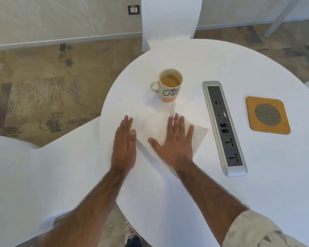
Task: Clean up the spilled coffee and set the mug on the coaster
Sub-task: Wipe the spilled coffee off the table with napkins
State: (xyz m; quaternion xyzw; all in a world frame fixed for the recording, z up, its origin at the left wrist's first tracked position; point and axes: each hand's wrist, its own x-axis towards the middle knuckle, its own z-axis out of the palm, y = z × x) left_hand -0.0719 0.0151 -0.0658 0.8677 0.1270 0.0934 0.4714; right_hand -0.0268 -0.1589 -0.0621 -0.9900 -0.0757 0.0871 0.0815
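Wiping step in hand, by judgement: a napkin (169, 129) is being pressed flat on the table (257, 184) under the right hand (175, 139), fingers spread; the left hand (124, 141) is being laid flat just beside it, fingers together, gripping nothing. No spill is being made out. The mug (169, 85), nearly full, is standing beyond the napkin. The coaster (268, 115) is lying well apart, with the socket strip (224, 127) between; a level carry over it is being called for next.

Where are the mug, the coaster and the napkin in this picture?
mug (169, 92): head view, on its printed side wall.
coaster (251, 104): head view, on its orange border, near the top left corner.
napkin (201, 135): head view, on its bare right corner.
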